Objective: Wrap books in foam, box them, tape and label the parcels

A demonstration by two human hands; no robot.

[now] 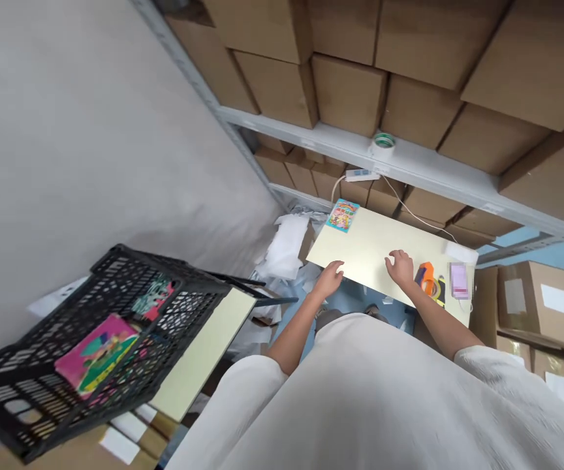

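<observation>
Desk (370, 245): flat, smooth, pale cream top, rectangular, matte. Left hand (329, 277) sits at the near edge, palm down, fingers loosely spread, touching the surface, holding nothing; forearm runs straight back to a white sleeve. Right hand (400, 266) is flat on the desk further in, fingers curled slightly and splayed, also empty, just beside an orange tape dispenser (426, 277) with a yellow-black bit next to it. Card (343, 215), glossy, bright cartoon print on blue, lies at the far left corner of the desk, well apart from both hands. Right of the dispenser: a small pinkish blurred rectangle (459, 279), can't tell what it is, and a white block (461, 253) at the far corner. Thin white cable (412, 212) trails off the desk up to a power strip (361, 174) on the grey metal shelf (423, 166); a tape roll (382, 142) with green core stands on the same shelf rail. Shelves are packed with plain brown cardboard boxes (348, 91), matte, square-edged. Left of view: black plastic lattice crate (91, 352), tilted, holding colourful printed packs, pink and green (96, 352), resting by a second cream board (198, 356). Crumpled white bags (284, 251) are piled on the floor between crate and desk. Grey wall on the left. Nothing between the hands and the desk surface.
</observation>
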